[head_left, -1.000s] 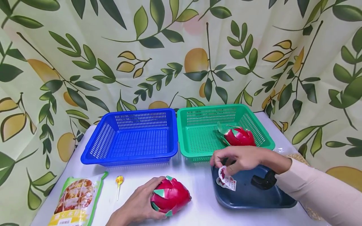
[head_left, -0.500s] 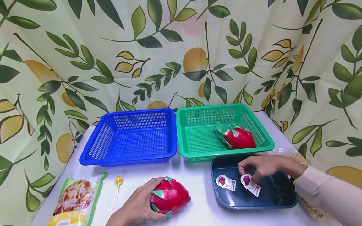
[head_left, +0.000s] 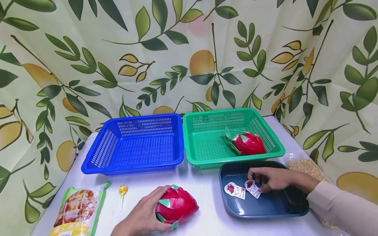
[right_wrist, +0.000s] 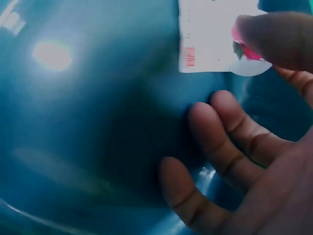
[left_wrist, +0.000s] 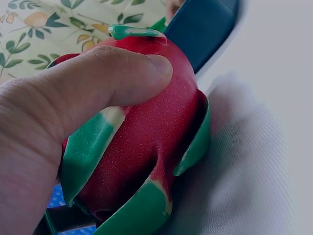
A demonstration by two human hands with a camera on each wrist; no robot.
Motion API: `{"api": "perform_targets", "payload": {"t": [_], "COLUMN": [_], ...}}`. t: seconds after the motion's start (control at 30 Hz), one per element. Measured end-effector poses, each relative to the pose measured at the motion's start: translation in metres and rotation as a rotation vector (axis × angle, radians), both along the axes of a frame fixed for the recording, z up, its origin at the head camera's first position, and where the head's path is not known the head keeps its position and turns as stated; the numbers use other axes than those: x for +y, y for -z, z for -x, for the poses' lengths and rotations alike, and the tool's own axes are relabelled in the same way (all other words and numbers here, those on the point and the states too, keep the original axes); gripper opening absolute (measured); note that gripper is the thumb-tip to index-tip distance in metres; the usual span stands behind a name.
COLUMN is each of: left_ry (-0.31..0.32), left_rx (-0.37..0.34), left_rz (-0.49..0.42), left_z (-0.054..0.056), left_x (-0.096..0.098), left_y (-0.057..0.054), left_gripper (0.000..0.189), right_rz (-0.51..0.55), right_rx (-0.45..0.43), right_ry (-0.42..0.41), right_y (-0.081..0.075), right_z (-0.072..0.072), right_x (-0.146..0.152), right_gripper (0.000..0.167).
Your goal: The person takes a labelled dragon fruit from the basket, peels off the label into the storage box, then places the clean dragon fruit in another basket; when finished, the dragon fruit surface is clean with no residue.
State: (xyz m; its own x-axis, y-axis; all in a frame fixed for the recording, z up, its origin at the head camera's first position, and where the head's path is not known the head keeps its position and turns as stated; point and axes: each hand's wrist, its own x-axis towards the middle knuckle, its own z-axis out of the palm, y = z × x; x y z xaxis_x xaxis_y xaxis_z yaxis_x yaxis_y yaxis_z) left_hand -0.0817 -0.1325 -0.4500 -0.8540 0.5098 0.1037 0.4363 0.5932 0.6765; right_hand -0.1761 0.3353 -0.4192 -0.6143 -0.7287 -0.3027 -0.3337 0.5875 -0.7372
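My left hand grips a red dragon fruit with green-tipped scales on the white table; its thumb lies across the skin in the left wrist view. Over a dark blue basin, my right hand holds a small white fruit label by its rounded, picture end. In the right wrist view, the thumb covers part of that label, and the other fingers are bent away from it. A matching label lies to its left in the basin.
Behind stand a blue basket and a green basket; the green one holds another dragon fruit. At left lie a food packet and a lollipop. A bag of pale grains lies beyond the basin.
My right hand first moved right, drawing one label away from the other, then brought it slightly back left beside its match. My left hand stays around the dragon fruit.
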Motion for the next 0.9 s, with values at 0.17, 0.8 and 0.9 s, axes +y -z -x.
{"api": "perform_targets", "payload": {"t": [0.17, 0.8, 0.9], "left_ry": [0.005, 0.001, -0.002], "left_rx": [0.005, -0.008, -0.014], "left_rz": [-0.002, 0.016, 0.015], "left_z": [0.0, 0.001, 0.001], "left_x": [0.0, 0.002, 0.002], "left_y": [0.001, 0.002, 0.002], "left_gripper": [0.094, 0.09, 0.09], "right_rz": [-0.035, -0.232, -0.137], "right_rx": [0.082, 0.165, 0.103], "right_ry": [-0.006, 0.127, 0.11], "right_y": [0.009, -0.009, -0.03], "right_z": [0.001, -0.008, -0.013], "right_x": [0.0, -0.01, -0.008], "right_gripper": [0.035, 0.072, 0.077]}}
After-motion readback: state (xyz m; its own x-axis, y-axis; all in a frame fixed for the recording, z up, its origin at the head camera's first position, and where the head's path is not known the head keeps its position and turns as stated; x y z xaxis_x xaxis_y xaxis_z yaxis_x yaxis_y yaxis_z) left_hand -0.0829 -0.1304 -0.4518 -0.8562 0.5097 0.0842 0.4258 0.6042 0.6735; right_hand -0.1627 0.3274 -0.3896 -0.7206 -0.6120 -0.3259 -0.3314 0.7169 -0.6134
